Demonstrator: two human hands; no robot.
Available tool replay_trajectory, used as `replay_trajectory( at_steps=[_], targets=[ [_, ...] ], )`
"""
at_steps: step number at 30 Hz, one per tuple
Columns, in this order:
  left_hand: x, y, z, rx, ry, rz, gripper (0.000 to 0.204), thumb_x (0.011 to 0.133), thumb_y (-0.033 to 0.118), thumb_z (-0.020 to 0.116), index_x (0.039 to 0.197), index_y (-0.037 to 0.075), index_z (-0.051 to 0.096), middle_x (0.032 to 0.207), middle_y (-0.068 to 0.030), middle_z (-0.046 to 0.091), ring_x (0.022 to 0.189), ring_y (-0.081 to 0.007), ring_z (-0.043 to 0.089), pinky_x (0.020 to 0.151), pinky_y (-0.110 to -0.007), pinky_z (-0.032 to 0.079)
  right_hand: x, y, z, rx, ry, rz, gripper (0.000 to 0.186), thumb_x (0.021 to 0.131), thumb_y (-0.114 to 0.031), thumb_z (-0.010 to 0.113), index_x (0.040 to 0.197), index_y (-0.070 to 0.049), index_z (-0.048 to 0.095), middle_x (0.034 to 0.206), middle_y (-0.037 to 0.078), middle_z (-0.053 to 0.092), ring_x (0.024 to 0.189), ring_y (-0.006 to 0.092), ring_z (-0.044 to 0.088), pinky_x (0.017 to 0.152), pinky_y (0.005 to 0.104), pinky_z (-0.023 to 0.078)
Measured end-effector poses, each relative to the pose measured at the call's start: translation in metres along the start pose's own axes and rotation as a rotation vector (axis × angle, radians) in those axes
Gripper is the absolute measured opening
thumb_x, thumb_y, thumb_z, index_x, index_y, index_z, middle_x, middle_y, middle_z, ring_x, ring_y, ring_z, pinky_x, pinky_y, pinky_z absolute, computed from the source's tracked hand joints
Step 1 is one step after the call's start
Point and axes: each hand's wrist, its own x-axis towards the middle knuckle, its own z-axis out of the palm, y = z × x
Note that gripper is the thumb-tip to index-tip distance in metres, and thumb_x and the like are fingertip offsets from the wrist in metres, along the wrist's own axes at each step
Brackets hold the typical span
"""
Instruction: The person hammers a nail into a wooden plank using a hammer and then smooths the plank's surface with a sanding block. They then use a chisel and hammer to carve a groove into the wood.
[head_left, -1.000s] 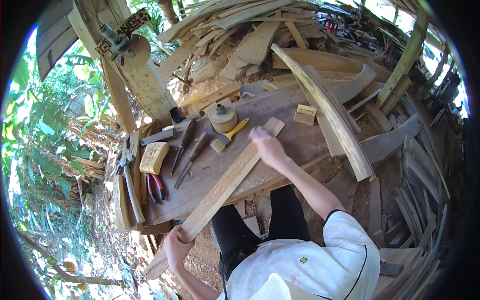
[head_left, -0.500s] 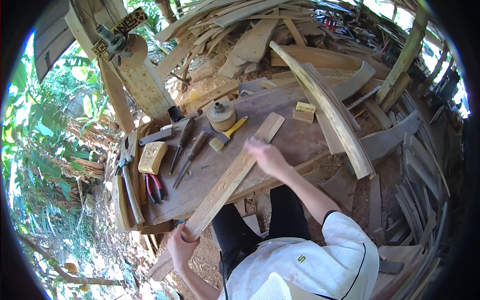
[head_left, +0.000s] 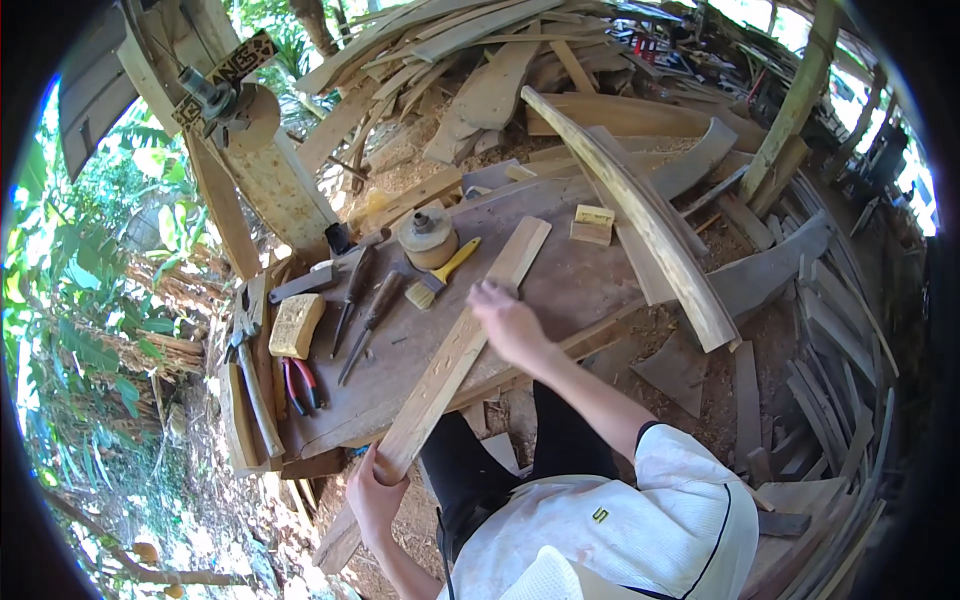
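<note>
A long, narrow wooden plank [head_left: 432, 404] slants across the workbench's front edge, its near end out past the bench. My left hand [head_left: 376, 492] is wrapped round the plank's lower part, thumb on the upper face. Farther up, my right hand [head_left: 507, 322] rests on the plank with its fingers bent and closed. Whatever lies under those fingers, if anything, is hidden. Small marks or chips dot the plank's face between the hands. Just beyond the right hand lies a brush [head_left: 443, 273] with a yellow handle, beside a round, capped container [head_left: 428, 240].
On the bench [head_left: 400, 345] lie two dark-handled pointed tools [head_left: 370, 310], a wood block [head_left: 297, 326], red-handled pliers [head_left: 300, 385], a hammer [head_left: 257, 392] and a small yellowish block [head_left: 592, 224]. A curved pole [head_left: 640, 220] leans at the right. Timber piles [head_left: 500, 85] stand behind.
The view has shifted slightly. My right hand has moved a little toward me along the plank and is less blurred. My left hand keeps its grip as the plank's near end shifts slightly right.
</note>
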Motion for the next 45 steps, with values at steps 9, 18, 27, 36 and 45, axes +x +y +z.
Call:
replay_trajectory(
  at_steps=[9, 18, 27, 36, 45],
  targets=[
    [-0.017, -0.003, 0.004, 0.040, 0.001, -0.066, 0.080, 0.062, 0.010, 0.088, 0.138, 0.006, 0.065, 0.112, -0.0149, 0.067, 0.107, -0.0354, 0.065, 0.097, -0.043, 0.052, -0.042, -0.099, -0.002, 0.543, -0.314, -0.183, 0.039, 0.094, -0.006, 0.060, 0.132, 0.001, 0.066, 0.140, 0.018, 0.065, 0.139, 0.0305, 0.056, 0.116, 0.0414, 0.047],
    [-0.039, -0.011, -0.017, -0.007, -0.005, -0.035, 0.075, 0.065, 0.006, 0.087, 0.137, 0.000, 0.066, 0.108, -0.0160, 0.071, 0.097, -0.0335, 0.069, 0.090, -0.042, 0.055, -0.032, -0.072, -0.002, 0.362, -0.132, -0.067, 0.034, 0.094, -0.003, 0.058, 0.125, 0.002, 0.070, 0.133, 0.018, 0.069, 0.132, 0.0335, 0.061, 0.114, 0.0421, 0.047],
    [-0.021, 0.012, -0.055, -0.065, -0.495, -0.157, 0.040, 0.090, 0.024, 0.077, 0.122, 0.000, 0.074, 0.085, -0.0191, 0.075, 0.074, -0.0288, 0.073, 0.071, -0.038, 0.055, -0.023, -0.095, -0.038, 0.544, -0.106, -0.322, 0.033, 0.094, -0.008, 0.062, 0.125, -0.002, 0.071, 0.130, 0.013, 0.072, 0.128, 0.0274, 0.064, 0.113, 0.0413, 0.049],
    [0.001, 0.018, -0.058, -0.023, -0.528, -0.141, 0.030, 0.099, 0.028, 0.068, 0.099, 0.000, 0.077, 0.071, -0.0197, 0.070, 0.063, -0.0283, 0.071, 0.060, -0.040, 0.051, -0.022, -0.078, -0.032, 0.485, -0.056, -0.330, 0.034, 0.097, -0.007, 0.060, 0.130, -0.004, 0.069, 0.137, 0.010, 0.068, 0.132, 0.0269, 0.061, 0.118, 0.0440, 0.045],
    [-0.014, -0.014, -0.028, -0.072, -0.364, -0.179, 0.035, 0.101, 0.031, 0.066, 0.098, -0.003, 0.070, 0.081, -0.0255, 0.070, 0.077, -0.0464, 0.068, 0.067, -0.048, 0.051, -0.047, -0.101, 0.001, 0.561, -0.184, -0.436, 0.040, 0.099, -0.010, 0.059, 0.138, -0.008, 0.066, 0.141, 0.013, 0.066, 0.136, 0.0314, 0.059, 0.114, 0.0429, 0.049]
  ],
)
